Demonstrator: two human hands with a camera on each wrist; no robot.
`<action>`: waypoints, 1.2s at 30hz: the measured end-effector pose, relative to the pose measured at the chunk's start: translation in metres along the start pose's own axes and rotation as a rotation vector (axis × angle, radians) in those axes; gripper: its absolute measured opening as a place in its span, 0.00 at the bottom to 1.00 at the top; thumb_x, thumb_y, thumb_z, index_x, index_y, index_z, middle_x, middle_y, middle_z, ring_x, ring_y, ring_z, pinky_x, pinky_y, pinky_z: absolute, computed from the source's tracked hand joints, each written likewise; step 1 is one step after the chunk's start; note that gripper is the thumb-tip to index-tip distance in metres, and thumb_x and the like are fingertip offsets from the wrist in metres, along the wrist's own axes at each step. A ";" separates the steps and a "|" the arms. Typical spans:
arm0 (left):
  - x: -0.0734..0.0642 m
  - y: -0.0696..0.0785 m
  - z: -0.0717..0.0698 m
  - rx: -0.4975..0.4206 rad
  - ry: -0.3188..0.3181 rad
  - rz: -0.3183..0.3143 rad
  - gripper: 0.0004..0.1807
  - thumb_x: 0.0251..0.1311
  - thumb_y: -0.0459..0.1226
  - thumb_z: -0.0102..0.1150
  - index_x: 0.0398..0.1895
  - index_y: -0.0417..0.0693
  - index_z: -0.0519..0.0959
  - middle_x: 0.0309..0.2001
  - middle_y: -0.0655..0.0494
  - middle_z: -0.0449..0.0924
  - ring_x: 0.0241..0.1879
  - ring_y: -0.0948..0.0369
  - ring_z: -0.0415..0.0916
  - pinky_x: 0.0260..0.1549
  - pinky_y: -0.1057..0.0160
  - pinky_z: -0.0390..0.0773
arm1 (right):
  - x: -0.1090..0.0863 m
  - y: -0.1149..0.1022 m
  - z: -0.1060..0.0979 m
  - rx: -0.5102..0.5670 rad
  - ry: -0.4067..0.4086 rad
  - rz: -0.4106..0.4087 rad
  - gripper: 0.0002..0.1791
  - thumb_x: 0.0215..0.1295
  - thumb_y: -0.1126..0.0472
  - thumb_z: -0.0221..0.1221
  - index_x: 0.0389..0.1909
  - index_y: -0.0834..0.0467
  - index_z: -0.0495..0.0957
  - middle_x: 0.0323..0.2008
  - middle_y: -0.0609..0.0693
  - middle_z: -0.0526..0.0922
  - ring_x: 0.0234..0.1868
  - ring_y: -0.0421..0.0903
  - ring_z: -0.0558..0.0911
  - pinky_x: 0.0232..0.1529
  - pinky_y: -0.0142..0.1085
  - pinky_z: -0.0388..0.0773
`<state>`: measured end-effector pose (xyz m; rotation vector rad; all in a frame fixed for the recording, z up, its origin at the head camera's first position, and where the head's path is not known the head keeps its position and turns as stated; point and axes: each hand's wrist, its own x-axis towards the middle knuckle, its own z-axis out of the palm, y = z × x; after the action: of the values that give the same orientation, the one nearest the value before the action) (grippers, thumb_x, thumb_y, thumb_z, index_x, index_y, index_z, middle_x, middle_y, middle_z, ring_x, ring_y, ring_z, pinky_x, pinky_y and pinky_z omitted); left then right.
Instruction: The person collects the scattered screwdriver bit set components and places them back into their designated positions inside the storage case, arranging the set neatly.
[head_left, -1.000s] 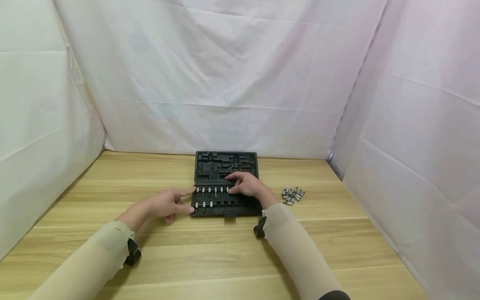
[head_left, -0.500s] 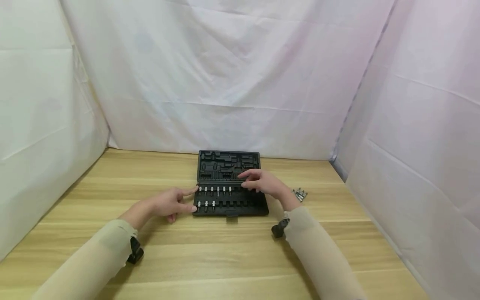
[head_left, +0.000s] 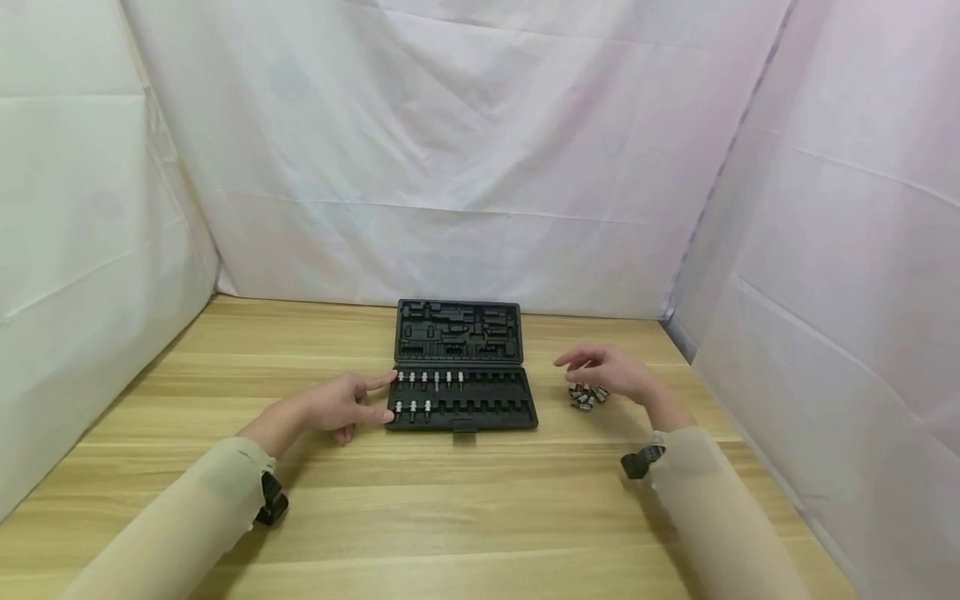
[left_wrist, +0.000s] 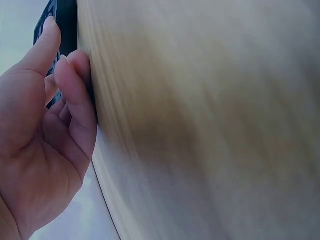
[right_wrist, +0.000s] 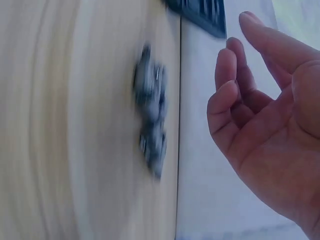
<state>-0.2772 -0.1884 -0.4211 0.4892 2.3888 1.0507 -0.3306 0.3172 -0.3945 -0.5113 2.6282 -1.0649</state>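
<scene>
An open black socket case (head_left: 495, 393) lies on the table with its lid (head_left: 459, 333) back. Several silver bit sockets (head_left: 424, 381) stand in its back row, and 3 more fill the left end of the front row. My left hand (head_left: 333, 406) touches the case's left edge with thumb and index finger stretched apart. Right of the case, my right hand (head_left: 611, 372) hovers over a pile of loose bit sockets (head_left: 583, 403). Nothing shows between its loosely bent fingers in the right wrist view, where the pile (right_wrist: 150, 110) is blurred.
The wooden table (head_left: 420, 517) stretches in front of the case. White cloth (head_left: 435, 150) hangs behind it and at both sides. Each wrist wears a black camera mount, the left one (head_left: 272, 500) lying low over the table.
My right hand has moved right, from the back row of the case to above the loose pile. The left hand stays at the case's left edge.
</scene>
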 end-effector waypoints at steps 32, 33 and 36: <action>-0.001 -0.002 0.001 -0.008 0.004 0.011 0.50 0.74 0.50 0.71 0.90 0.54 0.54 0.29 0.51 0.72 0.17 0.61 0.73 0.19 0.63 0.82 | -0.040 0.069 -0.034 -0.165 -0.012 0.134 0.15 0.75 0.60 0.69 0.59 0.57 0.88 0.60 0.59 0.89 0.51 0.47 0.84 0.48 0.39 0.83; -0.001 -0.001 0.001 -0.007 0.006 0.013 0.50 0.74 0.50 0.71 0.90 0.54 0.54 0.29 0.51 0.71 0.17 0.61 0.73 0.19 0.63 0.82 | -0.040 0.069 -0.034 -0.180 -0.011 0.133 0.14 0.75 0.59 0.70 0.58 0.56 0.89 0.60 0.59 0.90 0.51 0.47 0.84 0.49 0.39 0.83; -0.001 -0.001 0.001 -0.014 0.014 0.009 0.49 0.73 0.50 0.72 0.90 0.55 0.55 0.30 0.51 0.71 0.17 0.60 0.73 0.19 0.62 0.82 | -0.040 0.070 -0.035 -0.229 -0.005 0.129 0.12 0.74 0.58 0.71 0.54 0.54 0.90 0.56 0.55 0.91 0.53 0.47 0.83 0.52 0.39 0.81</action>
<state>-0.2761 -0.1887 -0.4217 0.4901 2.3924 1.0777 -0.3227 0.4017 -0.4156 -0.3822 2.7521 -0.7279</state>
